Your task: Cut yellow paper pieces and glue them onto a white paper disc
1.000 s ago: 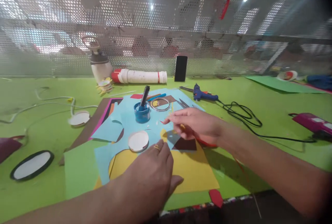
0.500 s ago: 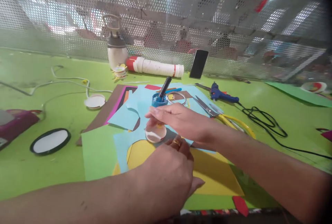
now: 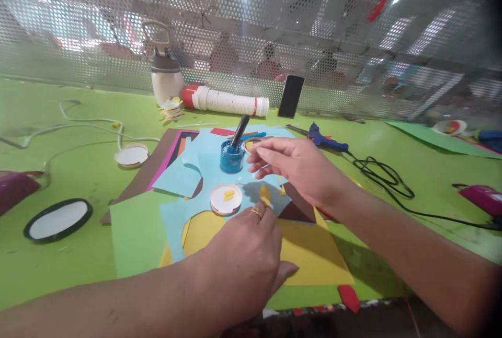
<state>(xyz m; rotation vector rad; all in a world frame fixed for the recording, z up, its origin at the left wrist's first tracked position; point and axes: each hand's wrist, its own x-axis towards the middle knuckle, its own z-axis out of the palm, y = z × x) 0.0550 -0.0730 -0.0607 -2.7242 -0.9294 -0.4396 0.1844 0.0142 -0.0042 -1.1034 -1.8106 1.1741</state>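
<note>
My left hand (image 3: pixel 247 259) is closed in the foreground, thumb out to the right. A small blurred yellow piece (image 3: pixel 265 194) shows at its fingertips; the rest of the grip is hidden. My right hand (image 3: pixel 288 163) hovers above the light blue paper with curved fingers apart and nothing visible in them. Between the hands and a little left lies a shallow white disc (image 3: pixel 219 206) with small yellow strips (image 3: pixel 229 195) on it. Behind it stands an open blue jar (image 3: pixel 231 160) with a black marker (image 3: pixel 240 131) leaning in it. A yellow sheet (image 3: pixel 314 262) lies under my left hand.
A blue glue gun (image 3: pixel 327 139) with a black cord lies right of the papers. At the back stand a white bottle (image 3: pixel 167 82), a ribbed white tube (image 3: pixel 231 102) and a phone (image 3: pixel 291 96). A black-rimmed white oval (image 3: pixel 58 220) lies left; the perforated screen (image 3: pixel 196 30) rises behind.
My right hand has lifted off the white disc and moved right, uncovering the yellow strips. My left hand stays low beside the disc, with yellow now showing at its fingertips. The view has shifted slightly.
</note>
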